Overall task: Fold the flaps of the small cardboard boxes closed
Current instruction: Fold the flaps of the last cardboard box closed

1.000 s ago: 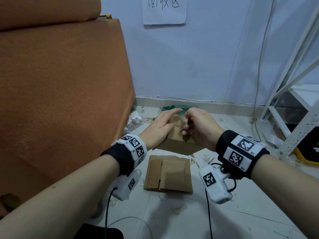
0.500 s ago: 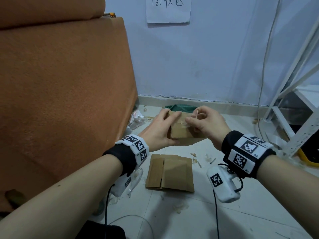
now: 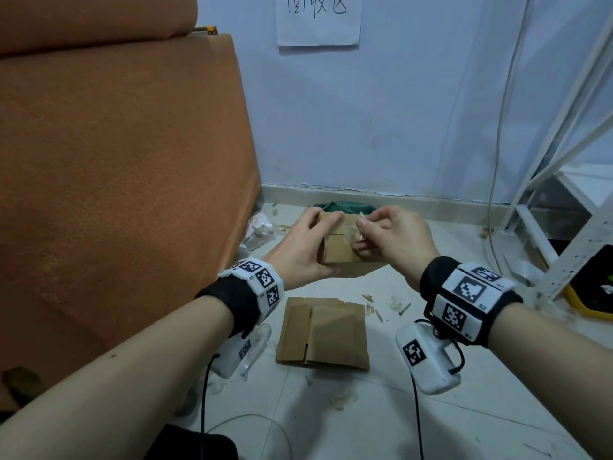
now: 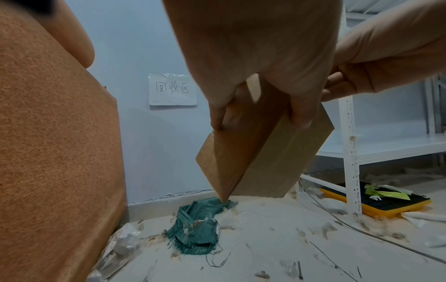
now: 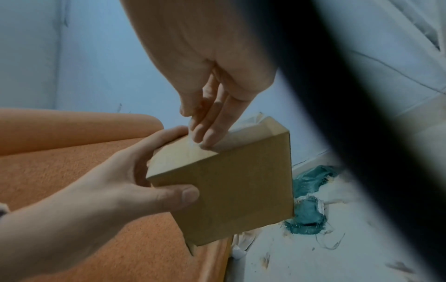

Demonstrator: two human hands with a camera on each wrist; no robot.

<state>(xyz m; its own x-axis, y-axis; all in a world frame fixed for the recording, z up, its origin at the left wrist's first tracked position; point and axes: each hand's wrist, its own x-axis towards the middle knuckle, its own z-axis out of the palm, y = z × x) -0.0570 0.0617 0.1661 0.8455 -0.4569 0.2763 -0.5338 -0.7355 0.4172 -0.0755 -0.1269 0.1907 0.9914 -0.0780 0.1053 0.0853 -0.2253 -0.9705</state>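
Note:
I hold a small brown cardboard box [image 3: 340, 252] in the air above the floor, its top flaps folded down. My left hand [image 3: 308, 245] grips its left side, thumb on the near face and fingers over the top edge; the left wrist view shows the box [image 4: 260, 156] hanging below those fingers [image 4: 299, 116]. My right hand [image 3: 363, 227] pinches a strip of clear tape [image 5: 243, 129] at the box top, its fingertips [image 5: 207, 133] touching the top face of the box [image 5: 241, 181]. A flattened cardboard box [image 3: 323, 328] lies on the floor below my wrists.
An orange upholstered block [image 3: 116, 177] stands close on the left. A green cloth [image 3: 345, 206] lies by the wall. A white metal shelf [image 3: 547, 234] and a yellow-edged black tray [image 3: 593, 293] stand at the right. Scraps and a cable litter the floor.
Both hands have lifted the box off the floor and turned it, so that its folded top faces me. The right hand has drawn a tape strip up at the top.

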